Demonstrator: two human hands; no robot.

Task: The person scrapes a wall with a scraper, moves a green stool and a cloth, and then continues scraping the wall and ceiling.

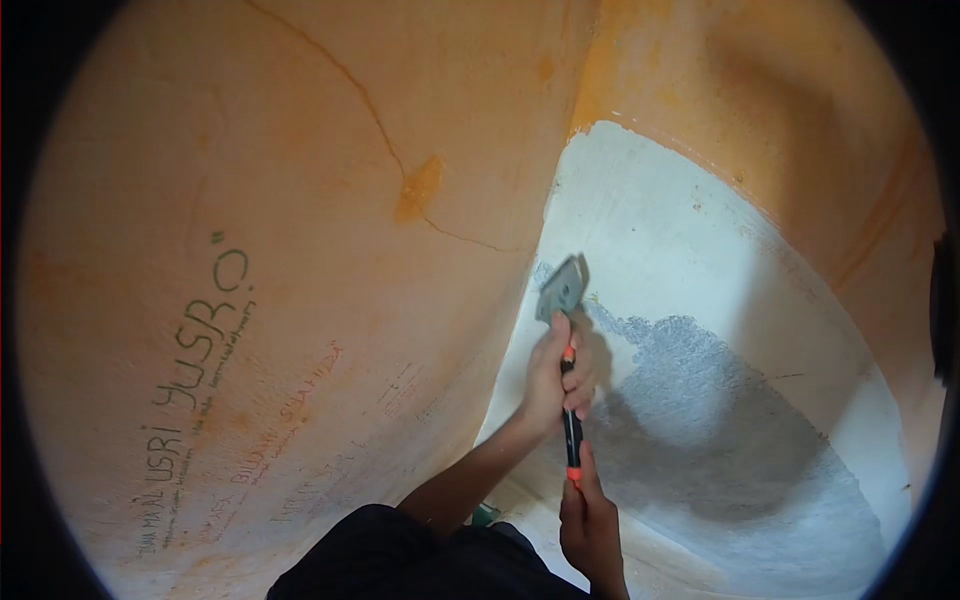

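Observation:
A scraper [562,291] with a flat metal blade and a black-and-orange handle is held up against the wall near the corner. My left hand [546,382] is closed round the upper handle, its thumb reaching up to the base of the blade. Lower down, my right hand [590,522] grips the orange butt end of the handle between thumb and fingers. The blade lies over a white area [650,225] of wall. To its right and below is a rough grey patch [690,385] with a ragged edge.
On the left an orange-tan wall [300,190] carries green and red handwriting [200,365], a thin crack and a darker orange spot [420,188]. Orange paint [800,120] borders the white area at the upper right. A small green object [485,515] shows beside my dark clothing.

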